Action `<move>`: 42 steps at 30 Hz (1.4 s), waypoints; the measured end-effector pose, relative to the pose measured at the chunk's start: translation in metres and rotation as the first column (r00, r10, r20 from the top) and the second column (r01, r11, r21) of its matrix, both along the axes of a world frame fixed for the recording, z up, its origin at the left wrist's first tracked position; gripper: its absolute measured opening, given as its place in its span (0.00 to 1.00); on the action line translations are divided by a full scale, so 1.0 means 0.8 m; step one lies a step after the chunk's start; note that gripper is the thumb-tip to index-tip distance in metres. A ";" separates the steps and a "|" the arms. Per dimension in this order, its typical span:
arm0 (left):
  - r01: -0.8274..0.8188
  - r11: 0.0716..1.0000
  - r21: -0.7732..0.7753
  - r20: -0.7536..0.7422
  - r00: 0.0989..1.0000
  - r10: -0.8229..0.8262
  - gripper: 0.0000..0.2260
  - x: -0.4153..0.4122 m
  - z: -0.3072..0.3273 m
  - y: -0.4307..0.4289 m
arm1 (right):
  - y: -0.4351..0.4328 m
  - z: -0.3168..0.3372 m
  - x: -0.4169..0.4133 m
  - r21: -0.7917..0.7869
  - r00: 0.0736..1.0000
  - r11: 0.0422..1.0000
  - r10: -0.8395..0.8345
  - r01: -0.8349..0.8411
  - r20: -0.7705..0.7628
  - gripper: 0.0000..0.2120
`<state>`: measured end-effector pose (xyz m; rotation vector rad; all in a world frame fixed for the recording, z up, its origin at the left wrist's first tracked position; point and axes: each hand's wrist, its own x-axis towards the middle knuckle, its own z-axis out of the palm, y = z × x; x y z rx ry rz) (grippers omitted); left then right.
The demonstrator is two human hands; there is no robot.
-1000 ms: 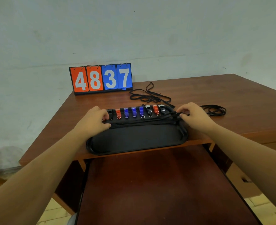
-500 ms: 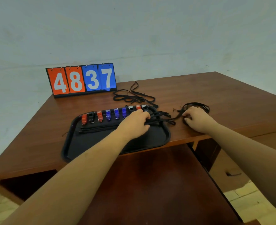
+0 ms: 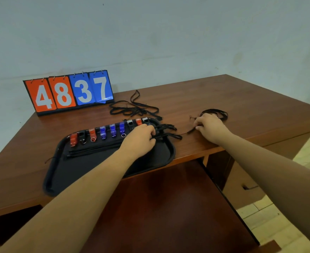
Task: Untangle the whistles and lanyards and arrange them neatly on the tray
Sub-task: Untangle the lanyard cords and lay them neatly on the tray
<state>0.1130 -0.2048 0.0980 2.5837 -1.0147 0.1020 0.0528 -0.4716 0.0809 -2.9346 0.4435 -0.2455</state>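
Observation:
A black tray (image 3: pixel 81 172) lies at the table's front edge. Along its far rim stands a row of several whistles (image 3: pixel 112 131), red, black and blue. Straightened black lanyards (image 3: pixel 94 149) lie in front of them, their looped ends (image 3: pixel 168 132) hanging over the tray's right rim. My left hand (image 3: pixel 140 139) presses down on those lanyards at the tray's right end. My right hand (image 3: pixel 209 127) rests on the table to the right, fingers pinching a coiled black lanyard (image 3: pixel 218 113).
A tangle of black lanyards (image 3: pixel 132 108) lies on the table behind the tray. A flip scoreboard (image 3: pixel 68 92) reading 4837 stands at the back left against the wall. A dark wooden pull-out shelf (image 3: pixel 168 207) sits below the table's front edge.
My left hand has crossed from the tray's left end to its right end. My right hand left the tray's right rim and reached the coiled lanyard on the table. The camera swung right.

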 end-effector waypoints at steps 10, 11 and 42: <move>-0.015 0.952 -0.305 -0.033 0.999 0.005 0.18 0.009 0.039 -0.023 | 0.038 0.089 0.004 0.400 0.898 0.892 0.015 -0.211 0.440 0.06; -0.029 0.927 -0.373 -0.112 0.994 -0.014 0.22 0.007 0.049 -0.029 | 0.049 0.098 0.001 0.395 0.894 0.879 0.070 -0.265 0.443 0.05; -0.387 0.671 -0.632 -0.571 0.819 -0.065 0.08 0.020 0.087 0.056 | 0.054 0.072 0.000 0.185 0.953 0.946 0.231 -0.267 0.196 0.14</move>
